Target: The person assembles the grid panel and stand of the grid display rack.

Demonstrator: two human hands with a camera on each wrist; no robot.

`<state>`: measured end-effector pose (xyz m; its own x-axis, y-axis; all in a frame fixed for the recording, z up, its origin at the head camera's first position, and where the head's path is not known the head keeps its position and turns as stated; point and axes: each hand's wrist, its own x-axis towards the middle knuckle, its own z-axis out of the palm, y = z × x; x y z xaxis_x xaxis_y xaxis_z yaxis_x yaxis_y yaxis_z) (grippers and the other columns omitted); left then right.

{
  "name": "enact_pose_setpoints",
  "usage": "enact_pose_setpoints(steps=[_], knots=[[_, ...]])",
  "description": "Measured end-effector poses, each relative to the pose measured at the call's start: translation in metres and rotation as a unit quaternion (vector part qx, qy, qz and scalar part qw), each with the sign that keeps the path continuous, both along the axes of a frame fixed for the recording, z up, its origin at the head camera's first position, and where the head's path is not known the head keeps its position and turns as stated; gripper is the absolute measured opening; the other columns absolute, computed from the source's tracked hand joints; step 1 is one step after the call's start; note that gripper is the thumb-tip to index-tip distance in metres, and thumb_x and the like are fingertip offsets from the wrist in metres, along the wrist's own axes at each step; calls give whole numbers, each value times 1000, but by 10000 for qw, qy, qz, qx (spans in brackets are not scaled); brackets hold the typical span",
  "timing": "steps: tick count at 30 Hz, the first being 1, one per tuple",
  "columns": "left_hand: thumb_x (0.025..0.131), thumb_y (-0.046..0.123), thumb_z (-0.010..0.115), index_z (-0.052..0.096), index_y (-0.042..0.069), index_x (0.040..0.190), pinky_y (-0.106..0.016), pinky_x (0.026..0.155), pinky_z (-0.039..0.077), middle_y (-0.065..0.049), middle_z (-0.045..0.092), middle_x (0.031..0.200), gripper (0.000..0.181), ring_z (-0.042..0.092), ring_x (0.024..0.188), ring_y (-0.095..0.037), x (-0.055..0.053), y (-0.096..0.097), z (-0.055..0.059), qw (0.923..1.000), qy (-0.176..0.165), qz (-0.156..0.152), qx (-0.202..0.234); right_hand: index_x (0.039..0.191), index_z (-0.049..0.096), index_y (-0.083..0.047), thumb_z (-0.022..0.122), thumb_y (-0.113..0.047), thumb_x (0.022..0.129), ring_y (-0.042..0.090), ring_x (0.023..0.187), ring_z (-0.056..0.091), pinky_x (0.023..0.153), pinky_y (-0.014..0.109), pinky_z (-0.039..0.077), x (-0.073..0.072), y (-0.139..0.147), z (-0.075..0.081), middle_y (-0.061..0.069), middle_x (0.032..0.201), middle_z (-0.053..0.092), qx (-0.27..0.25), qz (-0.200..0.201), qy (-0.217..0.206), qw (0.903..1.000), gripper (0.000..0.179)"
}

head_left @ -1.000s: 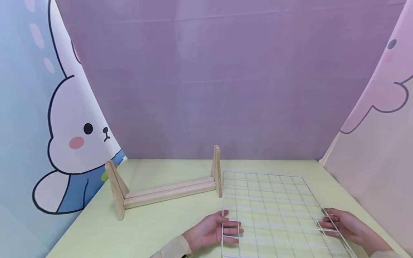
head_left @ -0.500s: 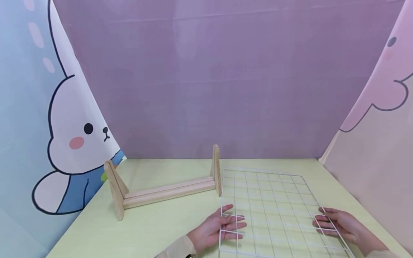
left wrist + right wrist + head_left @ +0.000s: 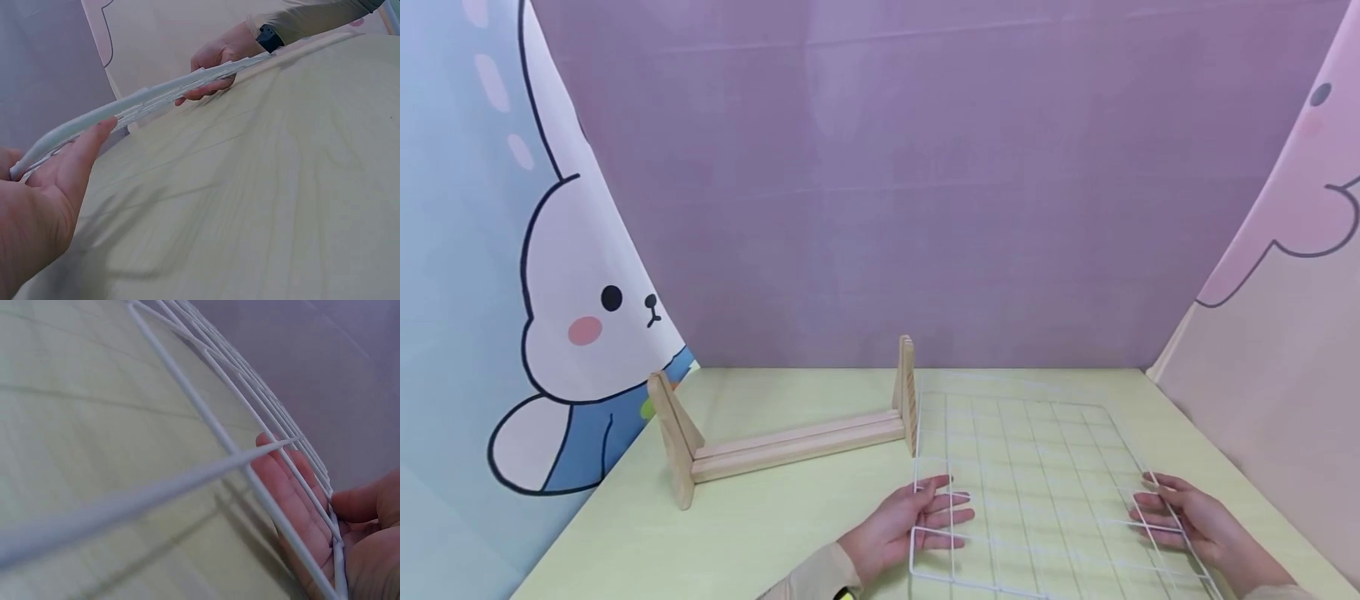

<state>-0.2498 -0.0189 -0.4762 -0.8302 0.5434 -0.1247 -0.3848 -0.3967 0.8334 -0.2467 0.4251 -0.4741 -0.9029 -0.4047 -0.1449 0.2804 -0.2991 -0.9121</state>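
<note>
A white wire grid panel (image 3: 1049,493) is held by both hands, raised over the table top; its shadow shows below it in the left wrist view. At its left edge my left hand (image 3: 898,529) grips the wire, thumb above and fingers spread beneath. Across from it, my right hand (image 3: 1198,521) holds the right edge the same way. In the right wrist view the thumb of the right hand (image 3: 369,531) presses on the outer wire, with fingers behind the bars. The panel's nearest part runs out of the head view.
Left of the panel stands a pale wooden stand (image 3: 797,448) with two upright ends, its right end close to the panel's left edge. A purple cloth (image 3: 880,183) hangs behind the light table (image 3: 752,533); printed cloths close off both sides.
The panel has shifted slightly up and away in the head view, its near left corner coming further into sight. Both hands move a little with it. The wooden stand stays in place.
</note>
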Motion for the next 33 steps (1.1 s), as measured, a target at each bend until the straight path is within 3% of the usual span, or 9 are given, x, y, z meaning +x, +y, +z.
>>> enact_pose_setpoints(steps=[5,14,27,33], knots=[[110,29,34,39,-9,144,-57,94,50,-26,53,140,51,56,124,-37,-3,2,5,9999,83,-1,-95,103,72,-33,11,-9,109,28,93,72,81,42,59,0,-2,6,2,103,74,-304,7,284,9991,65],[109,31,35,38,-6,147,-58,92,51,-23,52,142,53,56,123,-38,-8,0,15,9997,252,-31,-68,111,72,-27,13,-14,110,30,93,72,77,41,60,-1,-7,17,5,107,74,-864,-18,690,9939,61],[108,36,40,42,-3,145,-55,87,54,-20,55,140,54,60,119,-38,-15,-4,15,9974,709,69,-98,130,65,-15,9,-13,109,40,102,67,84,47,57,-7,-15,24,14,119,69,-2119,390,1485,9652,60],[108,38,38,43,-4,144,-52,85,56,-20,55,140,56,61,116,-38,-14,-7,19,9964,829,122,-135,133,61,-14,8,-13,109,41,101,67,82,47,58,-7,-21,23,16,120,68,-2269,293,1781,9571,58]])
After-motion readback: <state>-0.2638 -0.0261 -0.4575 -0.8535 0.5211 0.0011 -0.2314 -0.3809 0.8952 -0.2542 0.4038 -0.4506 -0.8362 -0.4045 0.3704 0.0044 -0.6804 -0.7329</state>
